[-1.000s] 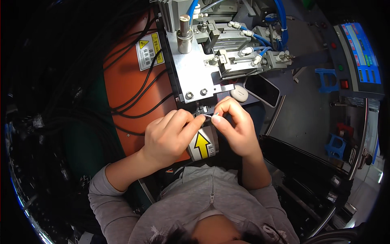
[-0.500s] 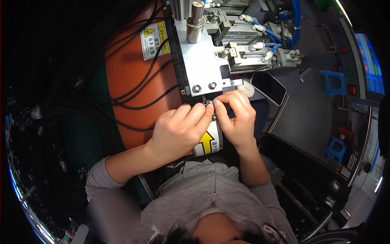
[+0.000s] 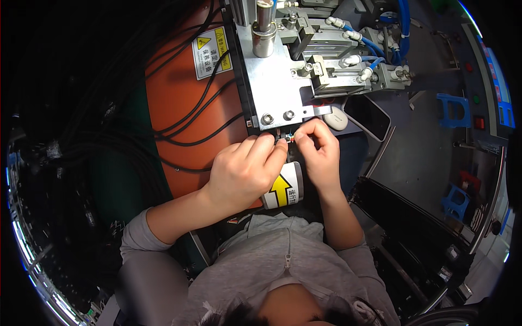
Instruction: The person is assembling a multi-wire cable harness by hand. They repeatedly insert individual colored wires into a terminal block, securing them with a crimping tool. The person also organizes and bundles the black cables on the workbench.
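Just below the front edge of a metal machine plate (image 3: 277, 92), my hands meet over a small cable end with fine coloured wires (image 3: 290, 138). My left hand (image 3: 242, 165) pinches its dark part between thumb and forefinger, the other fingers curled. From the other side, my right hand (image 3: 321, 155) has thumb and forefinger closed at the tips of the wires. Fingers cover much of this small piece, so its exact shape is hard to make out. Under the hands is a white rounded part (image 3: 284, 187) bearing a yellow arrow.
Metal pneumatic cylinders (image 3: 342, 76) with blue hoses stand beyond the plate. To its right lie a white rounded case (image 3: 336, 118) and a phone (image 3: 367, 117). Black cables (image 3: 201, 133) cross the orange surface (image 3: 179, 108) at left. Blue stools (image 3: 454, 110) and a control panel are far right.
My right hand has shifted slightly away from the left fingertips, so the coloured wires between them now show. The whole view has moved a little; my left hand keeps its pinch.
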Available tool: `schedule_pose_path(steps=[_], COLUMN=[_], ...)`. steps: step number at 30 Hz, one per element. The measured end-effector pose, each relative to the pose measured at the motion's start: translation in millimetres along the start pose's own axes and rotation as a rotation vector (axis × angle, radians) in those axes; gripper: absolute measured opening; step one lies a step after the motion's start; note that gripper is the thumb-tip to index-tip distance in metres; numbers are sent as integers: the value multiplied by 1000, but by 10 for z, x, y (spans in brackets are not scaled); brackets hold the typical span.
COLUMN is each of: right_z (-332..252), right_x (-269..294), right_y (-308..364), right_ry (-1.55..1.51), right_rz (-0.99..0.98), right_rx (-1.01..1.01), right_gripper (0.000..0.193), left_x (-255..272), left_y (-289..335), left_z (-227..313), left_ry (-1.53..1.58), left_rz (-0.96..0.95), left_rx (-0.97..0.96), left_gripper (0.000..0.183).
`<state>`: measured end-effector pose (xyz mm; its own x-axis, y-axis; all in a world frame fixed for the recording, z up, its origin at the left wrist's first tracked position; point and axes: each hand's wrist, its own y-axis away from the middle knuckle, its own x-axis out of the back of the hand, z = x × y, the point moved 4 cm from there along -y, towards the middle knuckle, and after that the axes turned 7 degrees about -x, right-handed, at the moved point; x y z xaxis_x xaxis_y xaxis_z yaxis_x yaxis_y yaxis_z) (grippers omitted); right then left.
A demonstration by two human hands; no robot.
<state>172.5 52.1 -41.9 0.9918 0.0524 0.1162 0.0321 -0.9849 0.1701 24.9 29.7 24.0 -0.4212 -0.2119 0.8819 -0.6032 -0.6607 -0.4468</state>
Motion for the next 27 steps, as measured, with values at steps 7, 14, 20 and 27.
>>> schedule_pose_path(steps=[7,14,20,27], right_z=[8,-223,-246,-1495], right_x=[-18,-17,124,310], right_y=[-23,50,65,912], right_ry=[26,294,57,-641], right_rz=[-18,167,163,-144], right_rx=[65,383,250,804], right_gripper=[7,9,8,17], left_x=[-12,30,134,172], left_y=[-5,-17,82,130], left_z=[-32,-43,66,-43], left_ry=[0,-14,-149,-191], left_rz=[32,25,-163,-144], left_rx=[4,29,71,107], left_gripper=[21,17,19,13])
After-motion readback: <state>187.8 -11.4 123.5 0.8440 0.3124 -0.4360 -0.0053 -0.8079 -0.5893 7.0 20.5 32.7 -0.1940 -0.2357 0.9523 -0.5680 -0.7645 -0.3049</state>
